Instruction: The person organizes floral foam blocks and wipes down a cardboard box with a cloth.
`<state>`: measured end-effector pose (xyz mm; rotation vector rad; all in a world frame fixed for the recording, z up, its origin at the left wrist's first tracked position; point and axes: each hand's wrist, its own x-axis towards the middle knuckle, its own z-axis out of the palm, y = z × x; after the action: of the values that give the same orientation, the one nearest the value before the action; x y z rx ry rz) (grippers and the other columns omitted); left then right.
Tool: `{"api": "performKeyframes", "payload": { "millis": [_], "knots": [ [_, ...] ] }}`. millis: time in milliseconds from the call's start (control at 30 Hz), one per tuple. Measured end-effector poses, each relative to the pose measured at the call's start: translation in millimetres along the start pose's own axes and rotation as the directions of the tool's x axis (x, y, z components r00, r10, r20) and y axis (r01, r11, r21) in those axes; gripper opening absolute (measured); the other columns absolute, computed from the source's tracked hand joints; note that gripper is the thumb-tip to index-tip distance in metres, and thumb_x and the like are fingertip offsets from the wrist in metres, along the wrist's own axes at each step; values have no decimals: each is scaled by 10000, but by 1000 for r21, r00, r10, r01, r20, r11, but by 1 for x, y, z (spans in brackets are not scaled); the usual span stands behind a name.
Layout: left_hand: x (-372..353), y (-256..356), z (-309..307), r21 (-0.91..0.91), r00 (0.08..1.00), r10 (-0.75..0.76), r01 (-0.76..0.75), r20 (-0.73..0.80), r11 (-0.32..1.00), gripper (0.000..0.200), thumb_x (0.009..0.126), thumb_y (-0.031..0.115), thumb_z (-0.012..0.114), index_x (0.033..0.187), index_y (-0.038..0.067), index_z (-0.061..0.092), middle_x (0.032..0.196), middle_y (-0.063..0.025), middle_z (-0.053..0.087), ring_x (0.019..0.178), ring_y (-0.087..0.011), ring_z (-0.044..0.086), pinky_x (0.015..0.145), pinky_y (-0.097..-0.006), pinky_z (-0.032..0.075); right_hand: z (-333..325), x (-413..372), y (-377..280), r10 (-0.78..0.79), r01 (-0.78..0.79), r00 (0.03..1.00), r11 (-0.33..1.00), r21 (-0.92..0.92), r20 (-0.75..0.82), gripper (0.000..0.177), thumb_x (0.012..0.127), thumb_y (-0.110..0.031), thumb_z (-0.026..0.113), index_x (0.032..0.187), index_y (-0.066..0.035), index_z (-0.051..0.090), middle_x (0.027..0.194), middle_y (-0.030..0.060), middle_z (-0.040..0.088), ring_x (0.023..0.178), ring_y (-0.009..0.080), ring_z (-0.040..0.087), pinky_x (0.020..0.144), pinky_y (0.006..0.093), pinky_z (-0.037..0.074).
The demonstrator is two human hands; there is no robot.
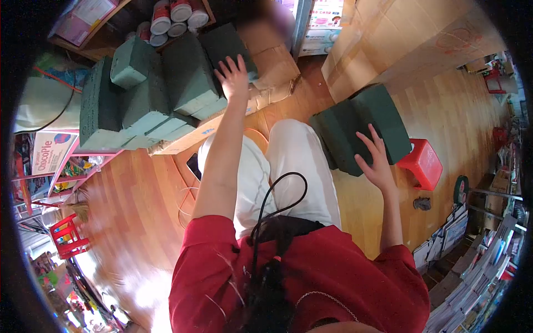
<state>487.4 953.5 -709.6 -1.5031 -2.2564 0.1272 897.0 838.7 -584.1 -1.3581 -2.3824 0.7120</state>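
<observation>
My left hand point(233, 80), its fingers spread, lies against the near face of a dark green foam block point(222, 43) at the back of a group. Beside it to the left sit more green foam blocks point(186, 75), stacked close together on a flattened cardboard box point(275, 72). A smaller block point(130, 64) rests on top of them. My right hand point(376, 161) also has its fingers apart, at the near side of a green foam block point(383, 122). Another green block point(336, 133) stands against that one, on the floor to the right of my knees. Neither hand is closed round anything.
A red plastic stool point(425, 164) stands right of the right-hand blocks. Behind is a large cardboard box point(411, 44). Cans point(172, 19) sit on a shelf at the back left. A ChocoPie box point(53, 152) is at left. Stacked books point(477, 277) line the right. A black cable point(286, 177) loops over my lap.
</observation>
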Motion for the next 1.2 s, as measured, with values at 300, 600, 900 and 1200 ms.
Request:
{"api": "performKeyframes", "payload": {
  "millis": [300, 600, 900, 1200],
  "knots": [
    [-4, 3, -48, -317, 963, -104, 182, 248, 931, 794, 724, 626, 546, 1394, 364, 209, 1465, -140, 183, 1325, -421, 173, 1059, -567, 152, 32, 52, -15, -88, 126, 983, 963, 238, -164, 382, 829, -127, 579, 1201, -76, 508, 1307, 162, 432, 1204, 310, 421, 989, 369, 344],
    [6, -2, -41, -581, 947, -171, 302, 270, 756, 753, 774, 461, 517, 1378, 82, 275, 1453, -124, 232, 1339, -382, 167, 1071, -546, 128, 185, 281, -44, 227, -207, 972, 706, 678, 60, 600, 819, -456, 547, 1168, 30, 504, 1155, 210, 554, 1062, 317, 543, 894, 346, 413],
    [6, -5, -44, -601, 930, -197, 353, 311, 717, 609, 782, 281, 444, 1348, 76, 350, 1449, -92, 259, 1340, -335, 201, 1083, -498, 167, 232, 331, -68, 365, -486, 866, 450, 749, 342, 745, 685, -613, 638, 934, 89, 615, 840, 168, 626, 822, 301, 599, 705, 379, 467],
    [9, -1, -60, -638, 892, -292, 451, 344, 624, 449, 812, 271, 391, 1210, 97, 504, 1361, -86, 388, 1240, -330, 358, 1035, -494, 247, 251, 340, -56, 273, -411, 909, 469, 781, 315, 647, 631, -552, 720, 808, 58, 597, 724, 102, 578, 612, 186, 538, 570, 348, 445]
  ]
}}
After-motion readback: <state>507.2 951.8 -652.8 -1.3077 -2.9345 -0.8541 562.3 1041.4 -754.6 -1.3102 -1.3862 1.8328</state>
